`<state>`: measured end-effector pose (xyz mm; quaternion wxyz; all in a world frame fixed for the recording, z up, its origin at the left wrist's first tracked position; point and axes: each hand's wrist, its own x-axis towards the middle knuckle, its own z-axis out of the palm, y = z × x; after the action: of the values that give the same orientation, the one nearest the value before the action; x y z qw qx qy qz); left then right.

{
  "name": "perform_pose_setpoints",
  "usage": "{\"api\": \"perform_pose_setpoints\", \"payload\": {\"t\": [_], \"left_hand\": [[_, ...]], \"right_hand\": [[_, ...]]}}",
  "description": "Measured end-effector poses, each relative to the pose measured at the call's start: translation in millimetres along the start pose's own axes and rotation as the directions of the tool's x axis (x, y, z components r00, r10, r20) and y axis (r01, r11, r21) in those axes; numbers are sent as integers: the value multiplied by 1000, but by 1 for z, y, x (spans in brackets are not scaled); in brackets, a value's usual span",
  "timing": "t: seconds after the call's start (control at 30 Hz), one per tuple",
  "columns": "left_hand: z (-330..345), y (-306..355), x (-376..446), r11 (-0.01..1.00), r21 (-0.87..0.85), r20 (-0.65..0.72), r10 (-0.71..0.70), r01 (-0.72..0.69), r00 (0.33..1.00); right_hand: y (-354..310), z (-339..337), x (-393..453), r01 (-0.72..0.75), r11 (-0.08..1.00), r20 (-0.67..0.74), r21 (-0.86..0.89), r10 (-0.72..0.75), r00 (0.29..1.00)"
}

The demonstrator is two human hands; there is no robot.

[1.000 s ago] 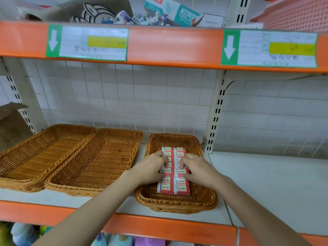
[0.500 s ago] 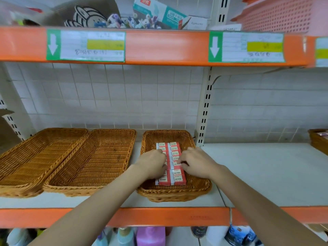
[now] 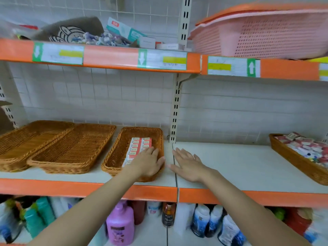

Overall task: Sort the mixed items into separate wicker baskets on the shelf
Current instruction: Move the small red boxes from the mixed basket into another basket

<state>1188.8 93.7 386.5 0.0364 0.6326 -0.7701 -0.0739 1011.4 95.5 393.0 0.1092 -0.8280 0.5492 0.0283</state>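
Your right hand left the boxes, fingers spread flat above the shelf; left hand rested flat on them. Next: reach the mixed basket.

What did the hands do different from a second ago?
The right hand left the red boxes and slid right, out of the basket, and is now open over the bare white shelf. The left hand shifted to the right side of the boxes, lying flat on them. The boxes stayed in their rows; the two other wicker baskets stayed put.
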Motion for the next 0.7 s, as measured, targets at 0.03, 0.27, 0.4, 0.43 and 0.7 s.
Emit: {"api": "perform_pose_setpoints", "payload": {"t": [0.03,0.27,0.4,0.43,0.7], "left_hand": [[3,12,-3,1000,-2,-8,-4,4,1000],[24,105,-14,987,155,-58,55,-45,997],[36,152,-2,985,151,31,80,-84,996],[38,162,1,983,153,48,91,-97,995],[41,243,59,944,198,84,254,-266,964]], "right_hand": [[8,1,-9,-1,1000,-9,-7,1,1000],[74,10,-68,-82,996,12,-33,83,996],[118,11,-96,-159,986,-4,-52,159,987],[128,10,-101,-177,983,-12,-56,177,984],[212,-3,-120,-344,938,-67,-47,341,938]]}}
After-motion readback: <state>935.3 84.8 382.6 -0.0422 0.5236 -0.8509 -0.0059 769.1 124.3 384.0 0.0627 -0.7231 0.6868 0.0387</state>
